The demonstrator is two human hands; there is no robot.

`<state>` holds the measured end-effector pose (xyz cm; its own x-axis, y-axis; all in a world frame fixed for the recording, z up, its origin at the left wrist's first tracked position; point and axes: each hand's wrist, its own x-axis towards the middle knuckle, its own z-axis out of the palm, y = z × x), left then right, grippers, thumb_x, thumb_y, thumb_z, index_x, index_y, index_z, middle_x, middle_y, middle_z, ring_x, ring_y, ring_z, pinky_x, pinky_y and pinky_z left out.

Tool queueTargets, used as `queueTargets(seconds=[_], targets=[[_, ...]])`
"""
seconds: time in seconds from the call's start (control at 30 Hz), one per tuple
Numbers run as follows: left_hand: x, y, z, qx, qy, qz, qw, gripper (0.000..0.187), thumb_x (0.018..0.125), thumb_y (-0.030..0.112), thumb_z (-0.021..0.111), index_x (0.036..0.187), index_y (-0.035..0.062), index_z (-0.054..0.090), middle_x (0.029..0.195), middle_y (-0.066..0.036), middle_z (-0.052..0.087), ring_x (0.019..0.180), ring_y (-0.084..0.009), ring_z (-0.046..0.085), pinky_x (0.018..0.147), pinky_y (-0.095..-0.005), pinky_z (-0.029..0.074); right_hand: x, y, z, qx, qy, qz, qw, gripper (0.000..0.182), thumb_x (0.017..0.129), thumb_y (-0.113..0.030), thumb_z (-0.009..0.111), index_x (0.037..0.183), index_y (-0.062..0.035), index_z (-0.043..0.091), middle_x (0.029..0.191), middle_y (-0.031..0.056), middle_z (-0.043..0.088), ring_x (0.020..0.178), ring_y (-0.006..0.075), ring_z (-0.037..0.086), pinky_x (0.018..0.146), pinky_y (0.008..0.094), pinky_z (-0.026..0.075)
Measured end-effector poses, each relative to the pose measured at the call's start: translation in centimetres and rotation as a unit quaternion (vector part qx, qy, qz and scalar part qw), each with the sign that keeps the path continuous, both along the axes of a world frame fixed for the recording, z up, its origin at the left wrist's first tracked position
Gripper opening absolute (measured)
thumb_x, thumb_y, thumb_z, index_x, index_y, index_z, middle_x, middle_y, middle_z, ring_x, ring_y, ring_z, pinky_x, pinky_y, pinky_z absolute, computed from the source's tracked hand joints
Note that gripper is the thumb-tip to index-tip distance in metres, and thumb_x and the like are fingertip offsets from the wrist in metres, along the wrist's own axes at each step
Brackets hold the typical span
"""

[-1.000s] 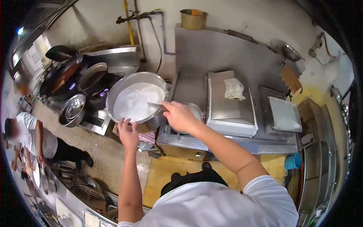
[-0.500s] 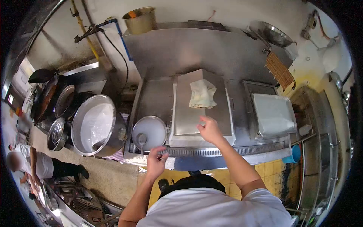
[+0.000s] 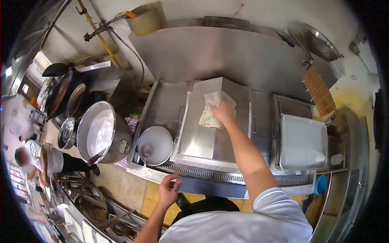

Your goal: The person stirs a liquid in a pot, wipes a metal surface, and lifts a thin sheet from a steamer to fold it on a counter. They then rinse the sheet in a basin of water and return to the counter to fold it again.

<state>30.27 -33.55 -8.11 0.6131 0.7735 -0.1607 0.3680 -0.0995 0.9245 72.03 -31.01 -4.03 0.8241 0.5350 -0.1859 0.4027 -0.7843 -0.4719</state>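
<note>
A folded off-white cloth (image 3: pixel 209 115) lies on a sloped stainless steel cover (image 3: pixel 194 133) on the metal counter. My right hand (image 3: pixel 224 111) is on the cloth's right side, its fingers closed on the fabric. Near the counter's front edge hovers my left hand (image 3: pixel 169 190), fingers loosely curled and apart from the thumb, with nothing visible in it. A round pan of whitish liquid (image 3: pixel 160 137) stands beyond that hand, and a ladle (image 3: pixel 146 151) rests in it.
A large steel pot (image 3: pixel 117 139) of white liquid stands at the left. On the right sits a white-covered tray (image 3: pixel 304 141). A bamboo rack (image 3: pixel 319 91) hangs on the right wall. Another person (image 3: pixel 52 160) stands at far left. A blue bucket (image 3: pixel 320 184) is below the counter.
My right hand has moved forward from the cover's front part onto the cloth and closed on it. My left hand stays near the front edge. The whole view has shifted.
</note>
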Motion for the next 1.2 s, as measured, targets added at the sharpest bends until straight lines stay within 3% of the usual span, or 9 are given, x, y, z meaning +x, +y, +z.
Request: queueTargets(seconds=[0.07,0.37,0.43,0.47,0.6,0.77,0.9,1.17,1.2], targets=[[-0.8,-0.2,0.1,-0.002,0.028,0.026,0.999,0.022,0.091,0.004,0.072,0.113,0.0031,0.067,0.111,-0.009,0.066,0.079,-0.0157,0.067,0.066,-0.0288,0.053,0.2,0.6,-1.9,0.035,0.014,-0.063,0.997,0.052,0.087,-0.044,0.069,0.114,0.0014,0.070,0.115,0.0261,0.070,0.110,0.0422,0.067,0.094,0.0492,0.053],[-5.0,-2.1,0.9,0.000,-0.008,0.124,0.992,0.026,0.092,0.001,0.071,0.117,0.0051,0.065,0.101,-0.004,0.066,0.076,-0.0111,0.060,0.068,-0.0273,0.050,-2.9,-1.0,-0.5,0.159,-0.073,-0.065,0.982,0.040,0.085,-0.029,0.067,0.108,0.0041,0.068,0.106,0.0290,0.070,0.100,0.0443,0.069,0.090,0.0509,0.053],[-6.0,-2.4,2.2,0.015,-0.002,0.143,0.990,0.027,0.092,0.001,0.070,0.118,0.0060,0.065,0.101,-0.003,0.066,0.075,-0.0103,0.058,0.067,-0.0268,0.050,-5.0,-1.8,1.7,0.196,-0.127,-0.059,0.970,0.038,0.085,-0.029,0.068,0.104,0.0049,0.065,0.101,0.0281,0.070,0.095,0.0461,0.068,0.087,0.0523,0.053],[-6.7,-2.4,2.2,0.025,-0.018,0.140,0.990,0.029,0.095,0.003,0.066,0.123,0.0043,0.063,0.086,-0.003,0.066,0.077,-0.0108,0.059,0.071,-0.0267,0.050,-5.8,-2.2,2.5,0.217,-0.152,-0.048,0.963,0.038,0.086,-0.029,0.068,0.103,0.0048,0.065,0.099,0.0279,0.070,0.094,0.0462,0.068,0.085,0.0527,0.053],[-9.7,-2.4,2.2,-0.002,-0.090,0.186,0.978,0.026,0.095,0.002,0.067,0.121,0.0053,0.064,0.087,-0.002,0.064,0.077,-0.0087,0.058,0.069,-0.0248,0.048,-10.3,-3.9,9.6,0.289,-0.204,-0.004,0.935,0.034,0.088,-0.030,0.068,0.096,0.0026,0.063,0.093,0.0265,0.069,0.089,0.0458,0.067,0.080,0.0532,0.052],[-13.7,-3.7,5.9,0.053,-0.113,0.215,0.969,0.028,0.096,0.000,0.064,0.124,0.0032,0.063,0.089,-0.001,0.065,0.081,-0.0087,0.059,0.074,-0.0243,0.048,-19.0,-4.6,16.8,0.447,-0.230,0.086,0.860,0.030,0.086,-0.026,0.075,0.091,0.0010,0.062,0.087,0.0254,0.069,0.085,0.0453,0.068,0.071,0.0504,0.053],[-18.7,-6.7,8.4,0.073,-0.124,0.251,0.957,0.027,0.098,0.001,0.062,0.125,0.0015,0.062,0.089,-0.002,0.066,0.082,-0.0089,0.061,0.074,-0.0238,0.048,-28.5,-5.1,19.8,0.565,-0.232,0.169,0.773,0.030,0.085,-0.022,0.077,0.083,-0.0011,0.055,0.074,0.0185,0.058,0.067,0.0432,0.059,0.060,0.0463,0.047],[-34.3,-17.3,11.9,0.158,-0.159,0.393,0.892,0.024,0.099,0.004,0.063,0.123,-0.0012,0.061,0.113,-0.007,0.068,0.083,-0.0101,0.063,0.073,-0.0255,0.050,-48.9,-6.3,19.7,0.587,-0.217,0.418,0.658,0.031,0.076,-0.021,0.080,0.083,-0.0060,0.053,0.078,0.0136,0.056,0.073,0.0382,0.061,0.063,0.0468,0.046],[-36.0,-18.8,12.0,0.167,-0.161,0.428,0.874,0.024,0.098,0.001,0.063,0.122,0.0001,0.062,0.100,-0.005,0.066,0.079,-0.0083,0.060,0.070,-0.0232,0.048,-51.6,-6.6,19.5,0.580,-0.209,0.444,0.650,0.031,0.076,-0.021,0.080,0.083,-0.0061,0.054,0.077,0.0133,0.056,0.073,0.0379,0.061,0.064,0.0466,0.046]])
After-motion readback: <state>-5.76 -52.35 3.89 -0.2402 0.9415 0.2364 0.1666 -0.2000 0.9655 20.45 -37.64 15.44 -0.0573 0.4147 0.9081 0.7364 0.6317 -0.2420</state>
